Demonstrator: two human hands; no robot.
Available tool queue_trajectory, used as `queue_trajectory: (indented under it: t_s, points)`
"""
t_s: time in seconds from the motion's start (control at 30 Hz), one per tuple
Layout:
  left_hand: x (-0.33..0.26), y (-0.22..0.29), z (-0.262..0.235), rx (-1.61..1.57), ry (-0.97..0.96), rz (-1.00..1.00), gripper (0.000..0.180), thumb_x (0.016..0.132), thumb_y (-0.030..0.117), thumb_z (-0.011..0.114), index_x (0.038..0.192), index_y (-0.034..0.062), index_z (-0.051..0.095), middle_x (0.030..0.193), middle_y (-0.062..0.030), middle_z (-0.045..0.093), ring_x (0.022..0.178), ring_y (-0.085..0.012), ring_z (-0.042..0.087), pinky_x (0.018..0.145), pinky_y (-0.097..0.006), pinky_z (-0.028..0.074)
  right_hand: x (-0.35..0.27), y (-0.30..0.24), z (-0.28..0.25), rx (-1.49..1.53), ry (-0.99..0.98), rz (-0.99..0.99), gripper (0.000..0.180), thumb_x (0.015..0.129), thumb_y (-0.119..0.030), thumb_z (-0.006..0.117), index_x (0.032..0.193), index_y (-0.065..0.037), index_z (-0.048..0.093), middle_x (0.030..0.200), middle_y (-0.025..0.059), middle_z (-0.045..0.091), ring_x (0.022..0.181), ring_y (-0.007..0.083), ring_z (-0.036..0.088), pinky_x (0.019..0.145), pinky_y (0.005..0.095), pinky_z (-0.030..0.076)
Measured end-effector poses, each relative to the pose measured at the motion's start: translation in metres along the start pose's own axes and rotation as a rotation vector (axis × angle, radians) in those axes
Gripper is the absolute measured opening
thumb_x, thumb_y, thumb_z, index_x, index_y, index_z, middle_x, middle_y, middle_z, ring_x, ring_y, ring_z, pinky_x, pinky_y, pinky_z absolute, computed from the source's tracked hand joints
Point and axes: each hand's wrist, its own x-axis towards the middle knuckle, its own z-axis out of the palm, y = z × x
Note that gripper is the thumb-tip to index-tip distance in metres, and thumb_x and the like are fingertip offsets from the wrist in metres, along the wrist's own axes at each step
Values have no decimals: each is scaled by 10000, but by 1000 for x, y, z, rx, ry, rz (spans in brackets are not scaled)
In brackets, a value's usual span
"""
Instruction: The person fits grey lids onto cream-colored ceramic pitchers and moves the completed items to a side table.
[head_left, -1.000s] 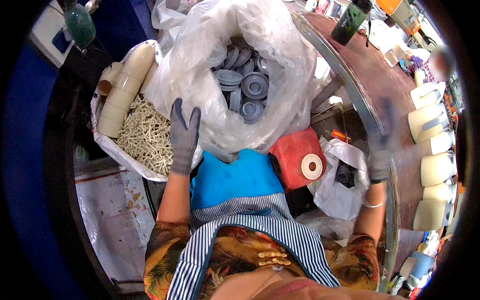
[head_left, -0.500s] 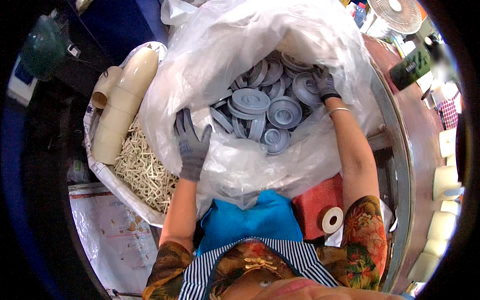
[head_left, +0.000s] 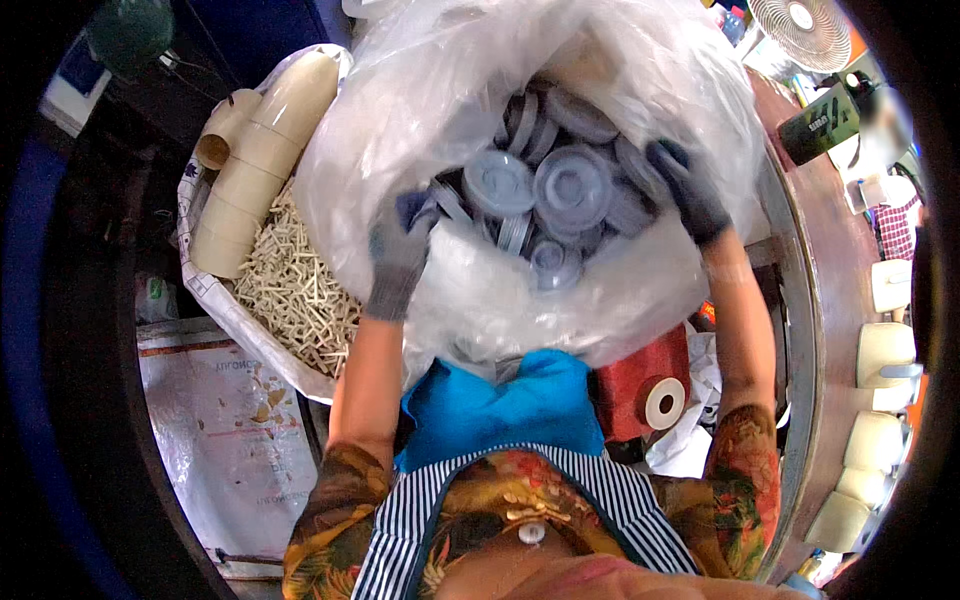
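Observation:
A large clear plastic bag (head_left: 570, 325) stands in front of me with its mouth spread wide. Inside lie several grey round plastic lids (head_left: 572, 187), loosely piled and partly smeared by motion. At the bag's left rim, my left hand (head_left: 402, 250) in a grey glove has its fingers curled in on the plastic, beside the nearest lids. My right hand (head_left: 692, 195), gloved too, is at the bag's inner right side, close to the lids. Its fingers are blurred, so whether they grip the plastic cannot be made out.
Left of the bag, a white sack (head_left: 225, 305) holds cream tubes (head_left: 262, 165) and many small cream pieces (head_left: 290, 285). A red object with a round pale disc (head_left: 662, 402) sits below right. Along the right runs a brown table (head_left: 830, 300) with cream blocks (head_left: 882, 350) and a fan (head_left: 800, 22).
My left hand has gone from spread flat on the plastic to curled at the rim, and moved right. My right hand has shifted outward. The lids have moved about in the bag.

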Motion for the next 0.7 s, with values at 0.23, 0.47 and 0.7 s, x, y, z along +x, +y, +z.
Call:
queue_trajectory:
  t_s: [0.23,0.47,0.7]
  points:
    - [-52,11,8,-188,-84,-76,237,867,2,537,1082,28,632,962,-29,637,688,-84,514,635,-222,449,-41,6,-6,304,385,-59,386,963,-193,537,1244,69,565,1275,131,603,1150,194,572,1023,316,415]
    - [-83,63,7,573,301,513,315,870,138,642,1170,46,611,1124,-92,630,950,-228,599,859,-364,470,-24,-29,-4,355,295,-173,378,942,-207,581,1211,58,603,1200,114,647,1087,160,589,954,268,433]
    - [-115,4,32,1301,-1167,498,511,843,481,570,1289,232,570,1385,-27,488,1329,-284,349,1113,-490,219,-36,-19,6,-542,280,-149,413,932,-308,570,1238,-30,560,1169,148,636,1043,292,610,915,365,461]
